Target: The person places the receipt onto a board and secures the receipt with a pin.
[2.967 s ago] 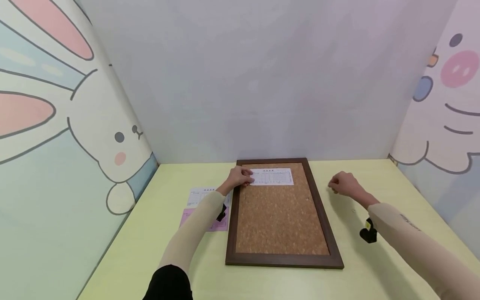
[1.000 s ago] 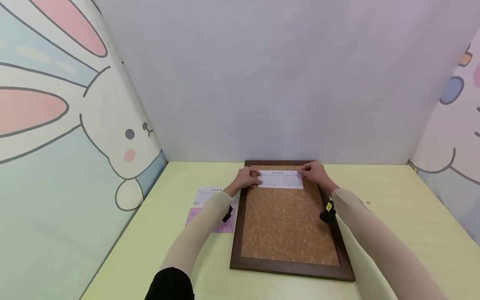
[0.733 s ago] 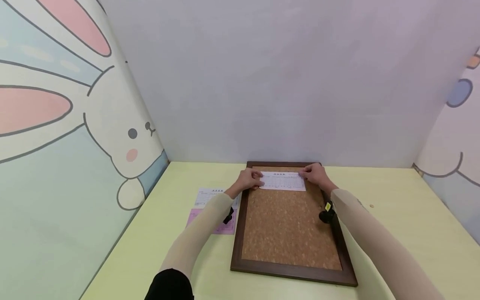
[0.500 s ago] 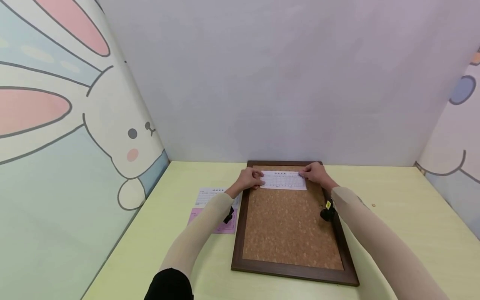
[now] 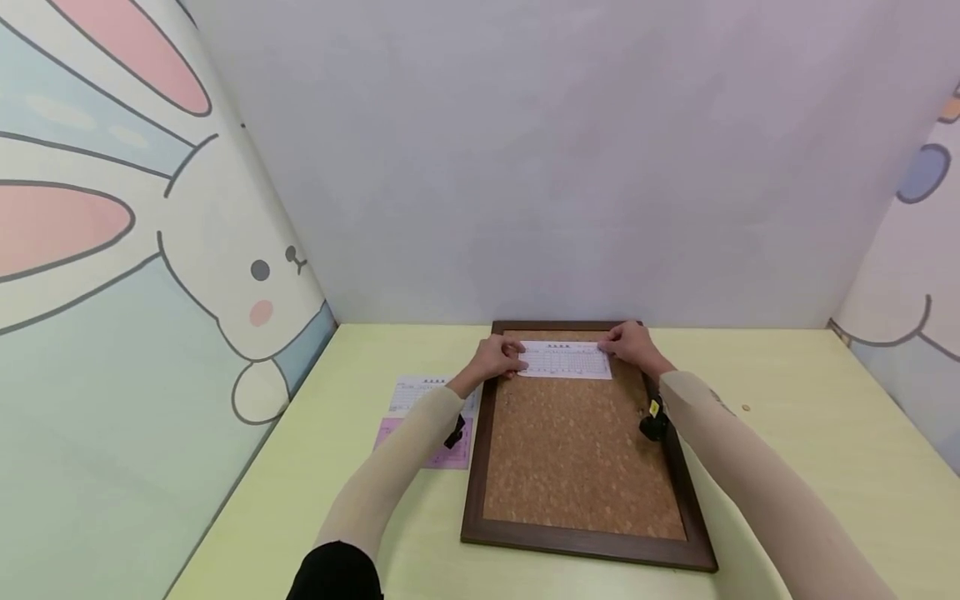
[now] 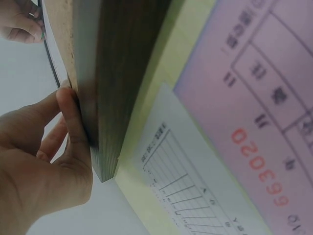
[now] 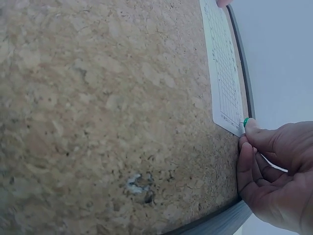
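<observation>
Far left on yellow table: white form and pink slip, flat, just beside cork board, untouched.

Left hand at board's left frame edge, fingers curled, tips resting on left end of white printed sheet; thumb against frame side in wrist view.

Sheet lying flat across top of cork, long edge roughly parallel to top frame. White, narrow, printed with a ruled table and a short heading; no creases visible.

Right hand at sheet's right end, fingers bent, thumb tip pressing a green pin at sheet's corner; pin mostly hidden.

Judgement: left end best kept pinned down flat, right-hand pressure straight into cork, not slanted, to avoid skewing the sheet.

Far right: small round object on table, too small to identify.
</observation>
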Motion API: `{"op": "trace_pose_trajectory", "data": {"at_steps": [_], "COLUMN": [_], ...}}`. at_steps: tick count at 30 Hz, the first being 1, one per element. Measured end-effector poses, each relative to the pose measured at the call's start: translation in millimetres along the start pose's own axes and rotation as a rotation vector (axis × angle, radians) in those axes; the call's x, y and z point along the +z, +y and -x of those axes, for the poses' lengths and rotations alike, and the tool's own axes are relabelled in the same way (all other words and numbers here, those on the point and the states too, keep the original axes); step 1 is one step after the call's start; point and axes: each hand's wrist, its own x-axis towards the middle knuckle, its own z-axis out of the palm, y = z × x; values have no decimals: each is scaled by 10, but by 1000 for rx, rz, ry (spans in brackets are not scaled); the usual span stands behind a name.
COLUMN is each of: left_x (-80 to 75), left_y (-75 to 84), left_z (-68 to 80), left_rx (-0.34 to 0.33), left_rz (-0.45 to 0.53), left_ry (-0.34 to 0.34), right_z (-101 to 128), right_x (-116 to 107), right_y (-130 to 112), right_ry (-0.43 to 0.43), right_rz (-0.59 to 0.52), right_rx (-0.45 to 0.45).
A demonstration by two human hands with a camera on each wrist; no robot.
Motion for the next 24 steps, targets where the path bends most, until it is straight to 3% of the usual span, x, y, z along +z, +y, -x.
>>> {"op": "trace_pose_trajectory", "data": {"at_steps": [9, 18, 24], "left_x": [-6, -68, -56], "left_y": [2, -5, -9], "left_z": [3, 14, 8], "left_rx": [-14, -26, -6], "left_rz": [3, -31, -13], "left_ry": [1, 26, -4], "right_z": [-45, -92, -98], "right_x": [31, 44, 33], "right_y": [23, -73, -39], "right_ry": [9, -5, -17], "right_rz": [4, -6, -10], "right_rx": [-21, 19, 53]}}
